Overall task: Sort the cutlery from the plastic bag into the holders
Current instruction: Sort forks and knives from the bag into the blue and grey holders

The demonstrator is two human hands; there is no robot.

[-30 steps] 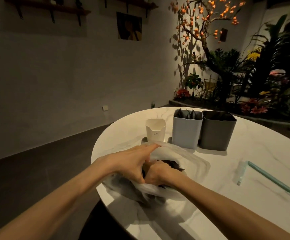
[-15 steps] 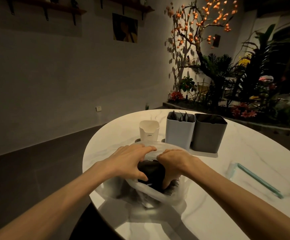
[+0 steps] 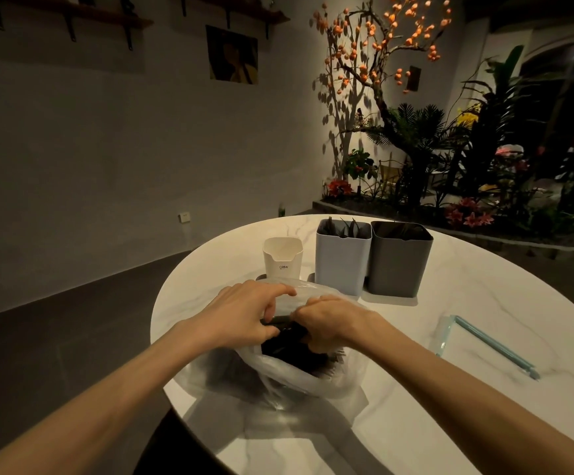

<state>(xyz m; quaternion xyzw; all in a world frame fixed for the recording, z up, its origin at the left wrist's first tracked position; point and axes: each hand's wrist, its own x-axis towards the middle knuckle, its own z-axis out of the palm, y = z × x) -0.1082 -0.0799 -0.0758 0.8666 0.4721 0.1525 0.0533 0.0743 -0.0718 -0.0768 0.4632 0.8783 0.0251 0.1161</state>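
Both forearms reached in from the near edge of the round marble bench [image 3: 450, 286], meeting over the mouth of the translucent plastic bag [image 3: 299, 375], which sat near the bench's left near edge. The left hand [image 3: 244, 317] lay knuckles-up on the bag's left rim, its fingers [image 3: 278, 291] curled over the film and pinching it, the thumb tucked below. The right hand [image 3: 326, 320] was bent at the wrist and plunged into the opening, fingers curled down among the dark cutlery [image 3: 289, 351]; they seemed to be grasping some pieces, though the dim light left the exact hold unclear.

Behind the bag, toward the far edge, stood three holders in a row. The small white holder [image 3: 282, 257] carried small printed letters that appeared to read "CRBW". Just beside it stood the pale blue holder [image 3: 342, 262], with dark utensil tips showing above its rim, touching the dark grey holder [image 3: 398, 265]. Toward the right edge lay a teal zip-seal strip [image 3: 494, 344].
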